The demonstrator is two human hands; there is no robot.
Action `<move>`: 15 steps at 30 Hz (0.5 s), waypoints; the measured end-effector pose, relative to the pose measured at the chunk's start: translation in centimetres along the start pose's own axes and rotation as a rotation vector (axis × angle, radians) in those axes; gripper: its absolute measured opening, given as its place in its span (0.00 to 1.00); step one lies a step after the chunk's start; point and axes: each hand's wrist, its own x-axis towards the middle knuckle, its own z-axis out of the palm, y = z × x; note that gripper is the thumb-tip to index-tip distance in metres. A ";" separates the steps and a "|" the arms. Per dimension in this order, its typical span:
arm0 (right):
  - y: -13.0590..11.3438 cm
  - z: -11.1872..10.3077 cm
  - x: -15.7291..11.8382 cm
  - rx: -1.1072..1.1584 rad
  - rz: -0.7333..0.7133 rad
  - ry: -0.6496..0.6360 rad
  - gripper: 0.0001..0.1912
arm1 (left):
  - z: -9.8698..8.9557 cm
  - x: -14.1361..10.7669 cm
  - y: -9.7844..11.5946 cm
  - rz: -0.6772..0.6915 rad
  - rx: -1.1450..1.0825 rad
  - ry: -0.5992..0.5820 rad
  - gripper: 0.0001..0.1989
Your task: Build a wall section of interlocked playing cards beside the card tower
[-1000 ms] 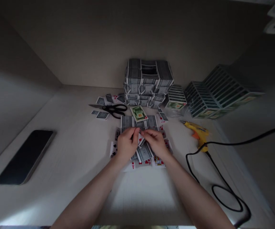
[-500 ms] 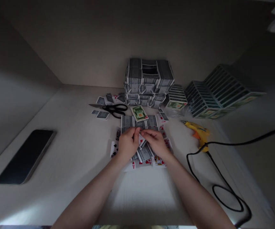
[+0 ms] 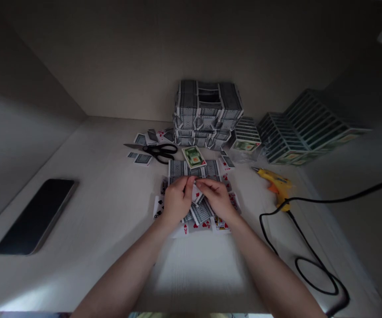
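Between my hands is a playing card [image 3: 196, 194] with a red mark, its face turned up toward me. My left hand [image 3: 178, 198] pinches its upper left part with thumb and fingers. On the other side my right hand [image 3: 216, 198] pinches the same card near its top. Under both hands lies a flat panel of joined playing cards [image 3: 177, 168], backs up in the middle and faces showing round the edge. A loose back-up card [image 3: 201, 213] rests at a slant on it. A green card box [image 3: 193, 157] lies at the panel's far edge.
Black scissors [image 3: 159, 150] lie over cut card pieces [image 3: 142, 159] at the left. Behind stands a box-shaped structure of cards [image 3: 208, 110]. Stacked card boxes [image 3: 297, 132] and a yellow glue gun [image 3: 279, 185] with a looping black cord are right. A phone [image 3: 35, 216] lies far left.
Almost nothing differs. Both hands keep their pinch on the card, which has tilted very slightly so a little more of its face shows.
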 end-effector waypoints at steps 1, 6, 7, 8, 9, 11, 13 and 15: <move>0.0 0.0 0.0 0.009 0.001 -0.003 0.09 | 0.0 0.0 0.1 -0.002 -0.019 0.003 0.14; 0.2 -0.2 0.1 0.091 0.009 -0.006 0.09 | 0.1 0.0 0.2 -0.054 -0.075 0.030 0.13; 0.1 -0.2 0.2 0.102 0.012 -0.006 0.09 | 0.1 0.0 0.2 -0.066 -0.088 0.039 0.12; 0.1 -0.2 0.2 0.108 0.016 -0.007 0.09 | 0.1 0.0 0.2 -0.074 -0.101 0.045 0.12; 0.0 -0.2 0.2 0.110 0.025 -0.010 0.09 | 0.1 0.0 0.2 -0.075 -0.112 0.048 0.12; -0.2 -0.3 0.2 0.112 0.048 -0.013 0.09 | 0.2 0.0 0.2 -0.057 -0.119 0.041 0.12; -0.3 -0.3 0.3 0.118 0.067 -0.015 0.09 | 0.2 -0.1 0.2 -0.026 -0.107 0.036 0.12; -0.2 -0.3 0.3 0.127 0.075 -0.015 0.09 | 0.3 -0.1 0.1 0.010 -0.091 0.040 0.12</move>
